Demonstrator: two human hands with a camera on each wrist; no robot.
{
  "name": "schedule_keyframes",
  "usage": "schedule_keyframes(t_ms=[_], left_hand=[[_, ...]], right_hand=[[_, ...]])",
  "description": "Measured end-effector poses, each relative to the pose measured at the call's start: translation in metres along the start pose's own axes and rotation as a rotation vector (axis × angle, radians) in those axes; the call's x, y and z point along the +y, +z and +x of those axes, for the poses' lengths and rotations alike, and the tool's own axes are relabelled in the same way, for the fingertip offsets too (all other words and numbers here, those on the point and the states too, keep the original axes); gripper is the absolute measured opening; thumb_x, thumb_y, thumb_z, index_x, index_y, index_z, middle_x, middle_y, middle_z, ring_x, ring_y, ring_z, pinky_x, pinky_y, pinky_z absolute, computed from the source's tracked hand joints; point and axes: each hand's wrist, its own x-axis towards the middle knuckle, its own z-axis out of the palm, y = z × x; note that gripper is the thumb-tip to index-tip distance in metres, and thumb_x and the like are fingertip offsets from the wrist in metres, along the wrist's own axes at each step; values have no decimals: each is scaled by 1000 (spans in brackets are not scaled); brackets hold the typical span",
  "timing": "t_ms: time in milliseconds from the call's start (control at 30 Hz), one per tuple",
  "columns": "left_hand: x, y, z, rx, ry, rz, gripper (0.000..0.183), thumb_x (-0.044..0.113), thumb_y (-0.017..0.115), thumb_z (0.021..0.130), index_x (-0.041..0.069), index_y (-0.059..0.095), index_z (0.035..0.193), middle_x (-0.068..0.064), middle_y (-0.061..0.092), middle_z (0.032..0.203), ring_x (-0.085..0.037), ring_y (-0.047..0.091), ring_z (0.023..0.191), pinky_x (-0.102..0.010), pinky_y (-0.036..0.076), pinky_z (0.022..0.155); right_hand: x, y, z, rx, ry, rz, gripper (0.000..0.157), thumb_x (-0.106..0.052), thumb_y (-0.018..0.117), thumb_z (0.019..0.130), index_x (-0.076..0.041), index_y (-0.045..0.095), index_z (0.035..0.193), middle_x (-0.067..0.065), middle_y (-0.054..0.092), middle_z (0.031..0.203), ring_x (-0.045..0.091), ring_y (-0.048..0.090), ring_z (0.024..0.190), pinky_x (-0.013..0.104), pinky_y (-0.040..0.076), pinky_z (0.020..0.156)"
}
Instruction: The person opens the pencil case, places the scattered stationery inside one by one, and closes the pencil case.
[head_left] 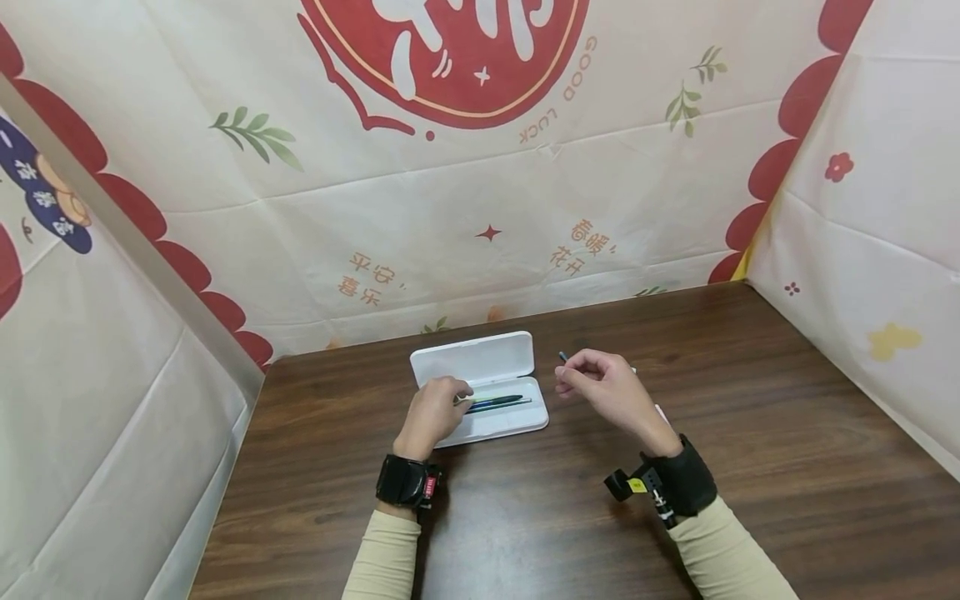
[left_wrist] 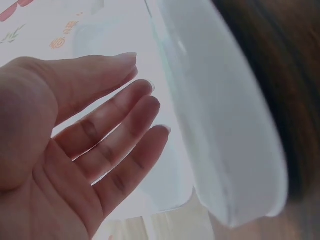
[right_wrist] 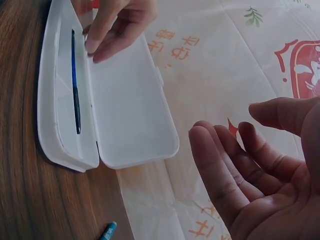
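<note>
An open white pencil case (head_left: 528,421) lies on the table with its lid (head_left: 472,358) raised at the back. Inside are slim pens, one a dark green and blue pen (right_wrist: 75,85). My left hand (head_left: 435,411) hovers over the left part of the case, fingers loosely bent; nothing shows held in the left wrist view (left_wrist: 100,135). To the right of the case is my right hand (head_left: 603,392), its fingers relaxed and the thumb apart from them, with bare space between. A teal-ended pen (right_wrist: 109,231) lies on the table by it, mostly hidden in the head view.
The brown wooden table (head_left: 525,508) ends at a printed cloth backdrop (head_left: 450,217), with cloth walls at left and right. Small white pieces (head_left: 661,413) show behind the right hand and wrist. Black camera straps (head_left: 686,475) are on both wrists.
</note>
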Motion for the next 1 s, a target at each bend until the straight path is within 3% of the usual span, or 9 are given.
schedule_keyframes(t_ms=[200,333,433,567,767,1000], left_hand=[[3,-5,0,-3,5,-29,16,10,71,81,7,76,96,-7,74,90,-17,66,79,-36,56,68],[5,-8,-1,-1,4,-39,16,11,71,81,6,75,96,-7,74,89,-16,66,79,-35,56,68],[6,-10,-2,5,3,-42,15,12,71,81,7,75,95,-6,74,88,-14,65,78,-34,56,67],[7,-13,-2,9,12,-41,16,13,71,81,7,75,95,-6,74,89,-14,65,79,-34,56,68],[8,-17,-2,8,22,-44,16,14,71,82,6,75,96,-6,74,90,-14,65,80,-34,56,70],[8,-20,-2,12,31,-49,16,14,70,82,6,75,96,-6,74,91,-14,65,80,-33,56,70]], right_hand=[[3,-8,0,30,12,-85,27,-25,58,93,1,65,97,18,71,87,24,69,77,33,58,70],[11,-13,2,61,26,-115,30,-29,58,93,0,64,96,16,72,87,28,69,78,42,58,69],[13,-17,3,75,31,-132,30,-30,58,93,-1,64,97,15,72,86,29,69,79,41,58,67],[15,-22,2,71,55,-156,31,-32,58,93,-2,65,98,14,72,86,26,69,78,40,58,68],[21,-27,3,41,126,-149,35,-35,58,92,-2,66,100,18,71,89,29,68,79,50,56,73],[28,-30,6,27,178,-154,41,-37,57,92,1,66,105,20,70,93,31,68,80,48,57,74]])
